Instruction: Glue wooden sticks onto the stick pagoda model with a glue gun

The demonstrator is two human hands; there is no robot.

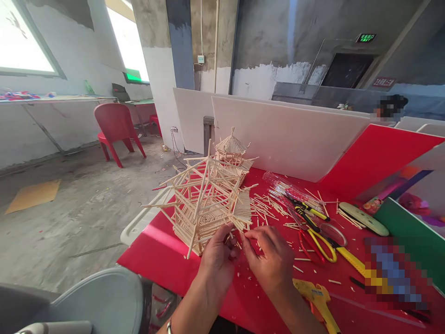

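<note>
A pavilion model (pixel 205 211) built of thin wooden sticks stands at the near left part of the red tabletop. My left hand (pixel 219 255) is closed at its front right corner, the thumb against the stick edge and the other fingers curled below. Right beside it, my right hand (pixel 271 260) pinches with thumb and forefinger at the end of the model's slatted walkway (pixel 242 208). Whatever lies in that pinch is too small to make out. Behind, a smaller stick pavilion with a pointed roof (pixel 231 144) joins the model.
Loose sticks (pixel 266 206), pliers with yellow-black handles (pixel 308 215), scissors (pixel 323 243) and a yellow glue gun (pixel 314 294) lie on the red table (pixel 257 301). White boards (pixel 278 134) rise behind. A grey stool (pixel 100 297) stands left, a red chair (pixel 116 125) farther off. Another person's head (pixel 391 107) shows beyond.
</note>
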